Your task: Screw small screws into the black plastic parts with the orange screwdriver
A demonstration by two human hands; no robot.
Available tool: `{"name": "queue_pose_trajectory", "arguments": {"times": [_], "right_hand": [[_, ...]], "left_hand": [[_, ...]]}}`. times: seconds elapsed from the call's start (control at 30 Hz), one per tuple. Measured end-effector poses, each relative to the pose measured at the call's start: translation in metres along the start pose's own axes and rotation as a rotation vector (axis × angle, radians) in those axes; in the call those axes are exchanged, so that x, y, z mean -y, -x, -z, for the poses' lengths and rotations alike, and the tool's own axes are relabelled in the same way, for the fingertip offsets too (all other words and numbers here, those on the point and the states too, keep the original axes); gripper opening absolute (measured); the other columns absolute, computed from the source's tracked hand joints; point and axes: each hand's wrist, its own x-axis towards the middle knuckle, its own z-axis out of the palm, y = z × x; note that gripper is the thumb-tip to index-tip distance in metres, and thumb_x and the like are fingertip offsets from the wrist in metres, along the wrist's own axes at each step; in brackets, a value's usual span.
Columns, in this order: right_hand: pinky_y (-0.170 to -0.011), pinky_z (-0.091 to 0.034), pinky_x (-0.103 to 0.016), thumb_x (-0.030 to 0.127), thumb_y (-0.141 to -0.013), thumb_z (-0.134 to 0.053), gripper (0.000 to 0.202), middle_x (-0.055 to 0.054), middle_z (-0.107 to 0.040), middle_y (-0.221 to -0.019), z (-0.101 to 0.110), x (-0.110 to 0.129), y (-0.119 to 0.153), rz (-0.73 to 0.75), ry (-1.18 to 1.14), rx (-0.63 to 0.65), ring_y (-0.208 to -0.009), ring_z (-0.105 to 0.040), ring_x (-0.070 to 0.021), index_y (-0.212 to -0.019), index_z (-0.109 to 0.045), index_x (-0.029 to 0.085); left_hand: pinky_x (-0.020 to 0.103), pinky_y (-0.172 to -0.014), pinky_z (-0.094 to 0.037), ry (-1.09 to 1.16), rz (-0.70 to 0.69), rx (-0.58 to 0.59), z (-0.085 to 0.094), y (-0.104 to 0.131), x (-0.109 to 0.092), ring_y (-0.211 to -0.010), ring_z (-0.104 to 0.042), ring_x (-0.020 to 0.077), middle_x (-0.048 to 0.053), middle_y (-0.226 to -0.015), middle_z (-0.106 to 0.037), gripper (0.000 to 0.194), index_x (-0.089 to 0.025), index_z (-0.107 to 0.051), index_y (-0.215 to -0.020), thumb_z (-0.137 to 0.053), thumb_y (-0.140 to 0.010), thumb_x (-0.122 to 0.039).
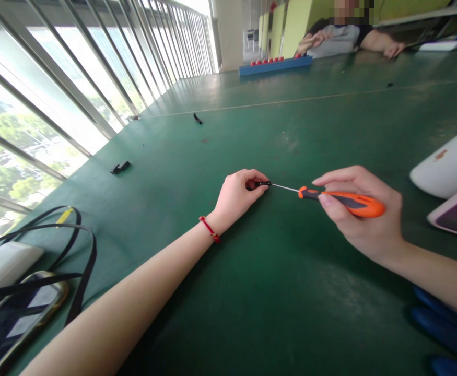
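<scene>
My left hand [241, 194] rests on the green tabletop [220, 282], thumb and fingers pinched round a small black part [262, 183]. In my right hand [369, 214] lies a screwdriver [357, 203] with an orange and dark grey handle; my thumb is against the handle and the index finger is lifted off it. Its thin metal shaft points left, and the tip meets the black part at my left fingertips. What exactly the tip touches is too small to make out. A red cord bracelet [209, 228] circles my left wrist.
Small black pieces [120, 167] lie to the left and further back. A phone [24, 318] and black straps [91, 261] are at the lower left, white objects [447, 162] at the right. Across the table sits a person [336, 42] near a blue rack [275, 66] with red tops.
</scene>
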Motion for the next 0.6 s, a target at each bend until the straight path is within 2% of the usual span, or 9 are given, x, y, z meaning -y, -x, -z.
{"name": "queue_pose_trajectory", "arguments": {"times": [0.1, 0.17, 0.27, 0.37, 0.43, 0.53, 0.6], "right_hand": [[-0.067, -0.051, -0.031, 0.019, -0.071, -0.069, 0.035, -0.001, -0.059, -0.09, -0.0022, -0.0039, 0.0, 0.001, -0.11, -0.065, -0.074, -0.06, -0.0139, -0.104, -0.059, 0.025], [-0.07, -0.051, -0.034, 0.02, -0.068, -0.071, 0.045, -0.002, -0.056, -0.091, -0.0027, -0.0058, -0.0006, -0.008, -0.173, -0.054, -0.076, -0.058, -0.015, -0.111, -0.056, 0.024], [-0.061, -0.046, -0.031, 0.028, -0.074, -0.068, 0.026, 0.0, -0.056, -0.081, -0.0013, -0.0036, -0.0011, -0.031, -0.072, -0.018, -0.063, -0.053, -0.012, -0.097, -0.059, 0.023], [-0.052, -0.042, -0.027, 0.028, -0.08, -0.063, 0.008, 0.002, -0.056, -0.068, -0.0006, -0.0003, -0.0003, -0.075, 0.0, 0.009, -0.054, -0.051, -0.0103, -0.086, -0.061, 0.023], [-0.057, -0.046, -0.028, 0.023, -0.078, -0.065, 0.013, 0.0, -0.06, -0.077, -0.0015, -0.0014, 0.0004, -0.054, -0.026, -0.032, -0.062, -0.057, -0.0126, -0.09, -0.061, 0.024], [-0.072, -0.052, -0.034, 0.018, -0.069, -0.071, 0.04, -0.004, -0.059, -0.096, -0.0029, -0.0053, 0.0001, -0.007, -0.117, -0.104, -0.079, -0.061, -0.0167, -0.106, -0.058, 0.025], [-0.069, -0.051, -0.033, 0.019, -0.069, -0.071, 0.044, -0.001, -0.059, -0.087, -0.0025, -0.0054, -0.0008, -0.013, -0.134, -0.059, -0.073, -0.06, -0.0158, -0.11, -0.056, 0.027]], "left_hand": [[0.027, -0.075, -0.05, -0.007, 0.002, 0.002, 0.0, -0.0001, -0.0003, -0.079, -0.063, 0.0146, 0.004, -0.088, -0.072, 0.016, -0.016, -0.073, -0.091, -0.063, -0.08, -0.022], [0.027, -0.075, -0.051, -0.01, 0.005, 0.003, 0.0001, -0.0001, -0.0005, -0.079, -0.063, 0.0146, 0.004, -0.088, -0.072, 0.016, -0.016, -0.073, -0.091, -0.063, -0.08, -0.022], [0.026, -0.075, -0.051, -0.008, 0.007, 0.0, -0.0001, -0.0002, -0.0001, -0.079, -0.064, 0.0145, 0.004, -0.088, -0.073, 0.016, -0.016, -0.073, -0.091, -0.062, -0.08, -0.022], [0.026, -0.075, -0.052, -0.006, 0.006, -0.013, -0.0004, -0.0004, 0.0006, -0.078, -0.064, 0.0143, 0.003, -0.087, -0.073, 0.016, -0.016, -0.073, -0.09, -0.062, -0.08, -0.021], [0.026, -0.075, -0.052, -0.01, 0.008, -0.017, -0.0007, -0.0005, 0.0009, -0.077, -0.064, 0.0144, 0.003, -0.087, -0.073, 0.016, -0.016, -0.073, -0.09, -0.062, -0.079, -0.021], [0.026, -0.074, -0.052, -0.018, 0.01, -0.015, -0.001, -0.0005, 0.001, -0.077, -0.064, 0.0144, 0.004, -0.086, -0.073, 0.016, -0.016, -0.073, -0.09, -0.062, -0.079, -0.021], [0.026, -0.074, -0.052, -0.014, 0.011, -0.017, -0.0011, -0.0003, 0.0011, -0.077, -0.064, 0.0143, 0.004, -0.086, -0.073, 0.016, -0.016, -0.073, -0.09, -0.062, -0.079, -0.021]]}}
